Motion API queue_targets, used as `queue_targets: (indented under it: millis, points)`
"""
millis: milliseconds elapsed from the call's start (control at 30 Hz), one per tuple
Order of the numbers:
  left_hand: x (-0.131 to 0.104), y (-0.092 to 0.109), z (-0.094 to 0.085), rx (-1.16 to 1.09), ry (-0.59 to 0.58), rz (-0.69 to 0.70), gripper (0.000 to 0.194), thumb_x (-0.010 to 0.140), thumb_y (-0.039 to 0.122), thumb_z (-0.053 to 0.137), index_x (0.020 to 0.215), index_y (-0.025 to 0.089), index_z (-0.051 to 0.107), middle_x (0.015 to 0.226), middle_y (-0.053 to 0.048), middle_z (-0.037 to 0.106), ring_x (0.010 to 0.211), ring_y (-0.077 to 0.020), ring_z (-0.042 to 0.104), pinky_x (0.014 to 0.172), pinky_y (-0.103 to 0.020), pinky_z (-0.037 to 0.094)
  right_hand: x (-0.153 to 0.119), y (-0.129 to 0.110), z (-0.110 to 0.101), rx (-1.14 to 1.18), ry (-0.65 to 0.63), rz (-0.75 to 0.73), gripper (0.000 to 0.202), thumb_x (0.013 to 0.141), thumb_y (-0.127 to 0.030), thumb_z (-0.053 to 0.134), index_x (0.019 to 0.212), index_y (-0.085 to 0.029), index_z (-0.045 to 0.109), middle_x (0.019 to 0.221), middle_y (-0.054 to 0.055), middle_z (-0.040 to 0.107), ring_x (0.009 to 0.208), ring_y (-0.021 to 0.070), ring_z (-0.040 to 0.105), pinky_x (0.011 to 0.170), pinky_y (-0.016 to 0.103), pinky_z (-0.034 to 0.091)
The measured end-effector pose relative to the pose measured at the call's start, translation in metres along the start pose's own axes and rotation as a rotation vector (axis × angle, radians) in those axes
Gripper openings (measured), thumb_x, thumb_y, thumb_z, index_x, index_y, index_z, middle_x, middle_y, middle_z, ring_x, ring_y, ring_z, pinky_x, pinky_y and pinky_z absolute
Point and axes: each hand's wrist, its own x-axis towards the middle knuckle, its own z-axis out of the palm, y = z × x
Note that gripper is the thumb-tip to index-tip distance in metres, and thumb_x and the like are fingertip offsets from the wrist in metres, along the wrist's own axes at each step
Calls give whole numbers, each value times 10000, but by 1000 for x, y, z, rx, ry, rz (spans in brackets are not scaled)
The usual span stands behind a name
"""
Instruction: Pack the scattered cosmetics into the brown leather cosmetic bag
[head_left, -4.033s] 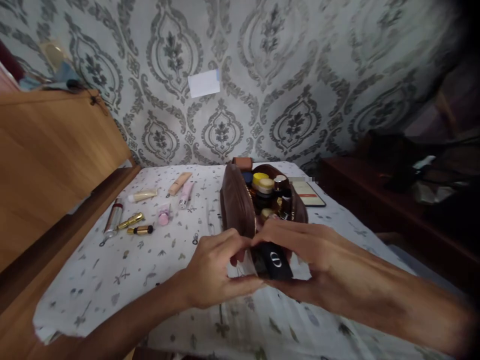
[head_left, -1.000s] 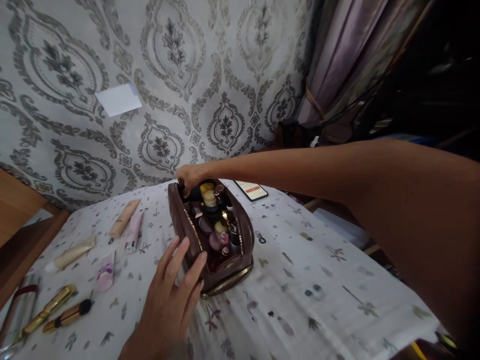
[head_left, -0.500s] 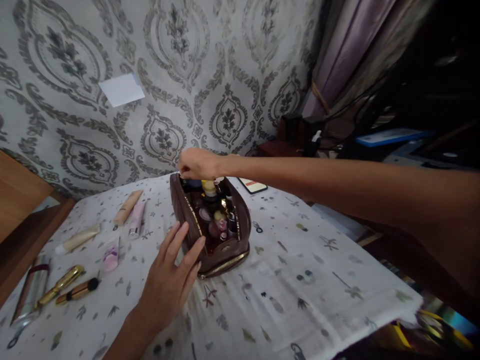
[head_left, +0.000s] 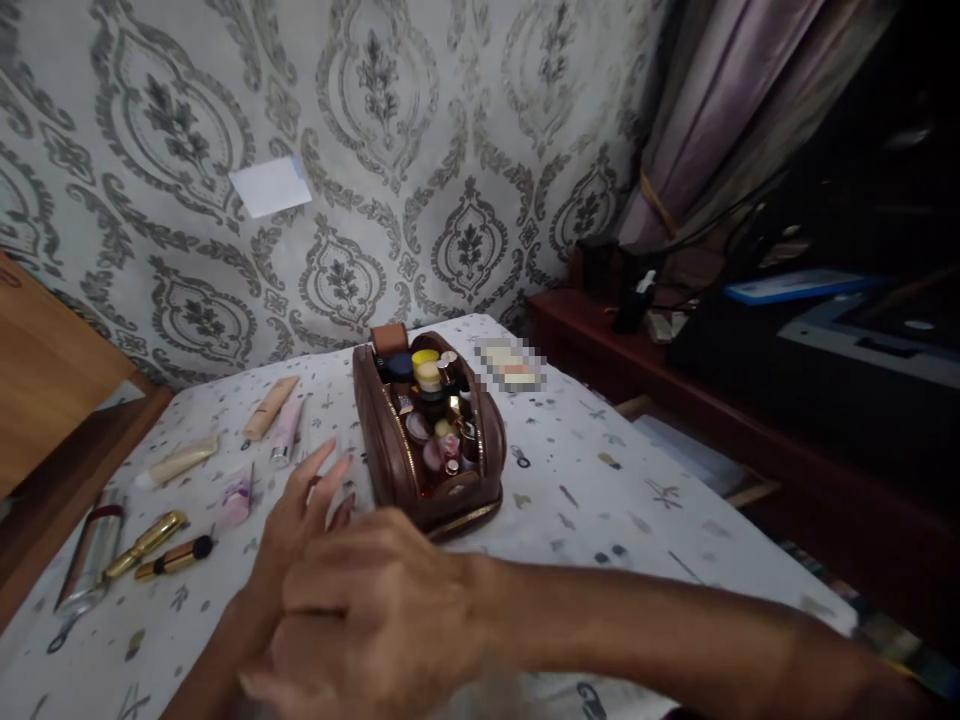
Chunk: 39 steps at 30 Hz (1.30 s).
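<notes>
A brown makeup bag (head_left: 384,445) stands unzipped on the patterned cloth, packed with jars, small bottles and other cosmetics. My left hand (head_left: 304,500) is just left of the bag's near end, fingers apart and holding nothing, no longer touching its side. In front of it, my right hand (head_left: 375,610) crosses over my left wrist, blurred, with its fingers curled in. Whatever might be in those fingers is hidden from me. Left of my hands lie a beige tube (head_left: 271,408), a pink tube (head_left: 286,432), a small purple-and-white tube (head_left: 237,495) and a cream tube (head_left: 180,462).
Farther left are a gold tube (head_left: 146,543), a black-and-gold stick (head_left: 174,558) and a silver-and-brown cylinder (head_left: 94,555). A pixelated flat item (head_left: 511,364) lies behind the bag. Dark red furniture (head_left: 577,340) with an open drawer (head_left: 690,455) borders the table's right side.
My right hand has left the bag's far end and come down toward me, over my left wrist. My left hand has drawn away from the bag's side. A brown flap now shows at the bag's back.
</notes>
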Motion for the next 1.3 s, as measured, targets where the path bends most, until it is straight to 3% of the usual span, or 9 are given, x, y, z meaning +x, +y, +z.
queue_targets:
  millis: [167, 267, 400, 467, 567, 733, 1000, 1133, 1300]
  points:
    - [10, -36, -28, 193, 76, -106, 338, 948, 244, 474, 1276, 204, 547, 1310, -139, 569, 1221, -277, 557, 1019, -426, 477, -9, -4, 53, 160, -40, 149, 382, 890, -295, 532, 520, -212, 484, 591, -12, 601, 534, 121, 522, 455, 273, 312]
    - [8, -68, -49, 209, 159, -305, 306, 944, 263, 429, 1199, 181, 577, 1195, -128, 609, 1173, -268, 563, 1009, -417, 468, -6, 4, 75, 386, -36, 383, 342, 817, -215, 611, 531, -183, 427, 557, -37, 515, 531, 92, 464, 513, 231, 311]
    - [-10, -119, -72, 179, 285, -602, 300, 909, 279, 413, 1104, 145, 597, 1110, -121, 629, 1040, -250, 608, 798, -343, 534, 3, 21, 103, 790, -61, 780, 148, 790, -178, 562, 652, -185, 510, 588, -54, 493, 541, 89, 487, 500, 192, 344]
    - [-23, -140, -81, 207, 245, -695, 307, 900, 254, 393, 1088, 127, 601, 1108, -127, 638, 1033, -246, 615, 778, -330, 531, 5, 28, 118, 932, -60, 938, 54, 770, -161, 545, 724, -189, 537, 616, -55, 504, 527, 93, 511, 464, 186, 352]
    - [-44, -159, -93, 373, 64, -795, 317, 894, 203, 368, 1060, 125, 626, 1079, -126, 656, 1031, -254, 610, 876, -373, 503, 0, 34, 136, 970, 22, 992, 26, 757, -165, 551, 750, -190, 548, 628, -51, 521, 514, 90, 507, 451, 184, 350]
    - [-72, -167, -102, 468, -134, -857, 278, 867, 212, 451, 995, 138, 686, 1063, -139, 677, 1080, -294, 581, 947, -398, 452, -16, 36, 145, 913, 97, 882, 66, 790, -252, 574, 760, -193, 568, 606, -51, 513, 514, 92, 487, 484, 206, 365]
    - [-79, -165, -106, 423, -365, -870, 276, 909, 279, 441, 909, 186, 701, 874, -84, 711, 845, -234, 616, 699, -298, 426, -19, 36, 141, 987, 57, 900, 119, 800, -323, 602, 795, -208, 574, 601, -53, 508, 498, 100, 464, 472, 222, 347]
    - [-78, -162, -105, 410, -411, -834, 145, 841, 215, 523, 857, 178, 663, 895, -73, 704, 842, -218, 608, 698, -281, 400, -20, 36, 142, 975, 49, 894, 103, 798, -307, 593, 789, -206, 574, 609, -51, 508, 506, 100, 465, 478, 224, 346]
    - [-76, -160, -102, 402, -391, -805, 168, 862, 227, 508, 932, 186, 655, 953, -78, 685, 886, -229, 599, 740, -296, 411, -20, 36, 142, 973, 40, 898, 97, 800, -297, 585, 788, -201, 572, 602, -53, 502, 494, 94, 451, 464, 219, 335]
